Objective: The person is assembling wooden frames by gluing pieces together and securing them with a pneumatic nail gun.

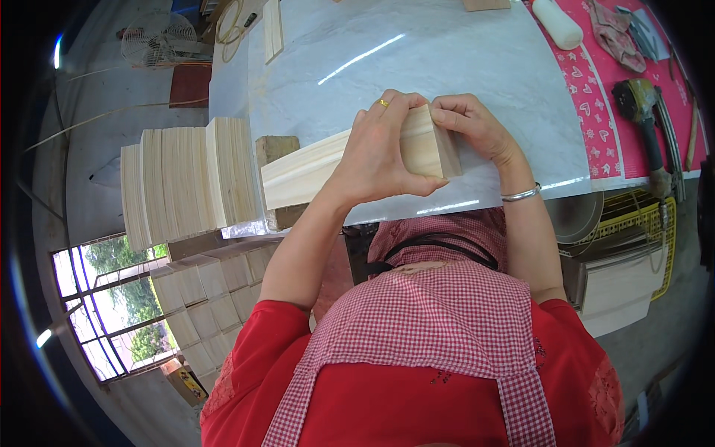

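A long, pale wooden box-shaped piece (pixel 302 173) lies slantwise on the white tabletop (pixel 477 45). Its left part sits by a rough brown wooden block (pixel 277 147). My left hand (pixel 376 149) spans the piece near its right end, with the thumb at the near edge and fingers over the far side. At that end, my right hand (pixel 477 128) pinches the far corner of the flat end face (pixel 447 153). The right fingertips partly cover the corner, so I cannot tell whether the end board is separate.
Thin wooden boards (pixel 175 182) stand stacked at the left. More wood pieces (pixel 212 290) are piled below them. On the right, a nail gun (pixel 639 112) and a white bottle (pixel 557 26) lie on pink patterned cloth. A yellow basket (pixel 663 257) stands below the table's right side.
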The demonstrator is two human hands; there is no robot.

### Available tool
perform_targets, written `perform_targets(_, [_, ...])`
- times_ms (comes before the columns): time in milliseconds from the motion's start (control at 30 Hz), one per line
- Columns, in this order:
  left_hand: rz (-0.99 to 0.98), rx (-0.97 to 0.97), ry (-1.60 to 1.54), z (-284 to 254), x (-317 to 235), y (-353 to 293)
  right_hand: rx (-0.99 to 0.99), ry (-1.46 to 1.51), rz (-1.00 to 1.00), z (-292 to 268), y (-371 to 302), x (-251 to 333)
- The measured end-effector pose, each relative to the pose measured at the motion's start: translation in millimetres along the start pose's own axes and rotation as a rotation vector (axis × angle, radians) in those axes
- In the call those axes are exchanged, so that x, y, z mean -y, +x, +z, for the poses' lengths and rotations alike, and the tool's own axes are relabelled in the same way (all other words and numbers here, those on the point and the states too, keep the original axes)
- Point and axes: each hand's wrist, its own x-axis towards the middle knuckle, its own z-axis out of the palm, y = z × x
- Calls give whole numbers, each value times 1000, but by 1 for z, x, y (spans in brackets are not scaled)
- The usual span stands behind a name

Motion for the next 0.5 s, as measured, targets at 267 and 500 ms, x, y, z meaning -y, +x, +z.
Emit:
perform_targets(267, [3, -17, -11, 3, 2, 1, -93, 2, 28, 0, -8, 5])
perform_targets(500, [17, -21, -16, 3, 3, 0, -3, -150, -49, 1, -28, 15])
